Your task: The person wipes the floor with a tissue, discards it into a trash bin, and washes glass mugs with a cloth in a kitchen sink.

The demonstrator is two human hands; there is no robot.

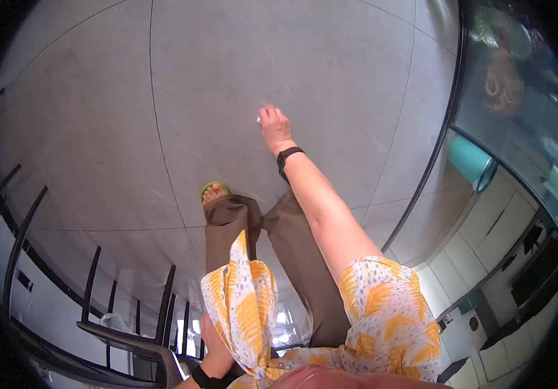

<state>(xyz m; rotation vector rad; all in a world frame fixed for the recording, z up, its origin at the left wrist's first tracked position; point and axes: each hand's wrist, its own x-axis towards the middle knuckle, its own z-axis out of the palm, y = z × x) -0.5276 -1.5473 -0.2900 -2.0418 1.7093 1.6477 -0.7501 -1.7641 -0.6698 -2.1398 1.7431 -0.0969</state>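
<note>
1. The right hand [275, 126] reaches out low over the grey floor [220, 78], its arm straight, a black band [289, 154] at the wrist.
2. Its fingers curl nearly closed around a small white scrap [259, 119]. Only a sliver shows at the fingertips; the rest is covered, so its shape and material are hard to make out. Whether the hand touches the floor cannot be told.
3. The left hand [211, 337] is at lower left, beside the body, partly hidden by the knotted hem of a yellow-and-white shirt [383, 305]. Its fingers are covered, so its grip cannot be told.
4. A foot [214, 191] in a green sandal shows its toes; brown trousers [298, 269] cover the rest.
5. Floor spreads ahead of the right hand and to both sides, crossed by thin tile seams.
6. To the right, a dark frame [454, 97] edges the floor, with a teal bin [468, 160] beyond.
7. At lower left, a black chair [126, 337] stands near the left hand, cut off by the round, dark border.
</note>
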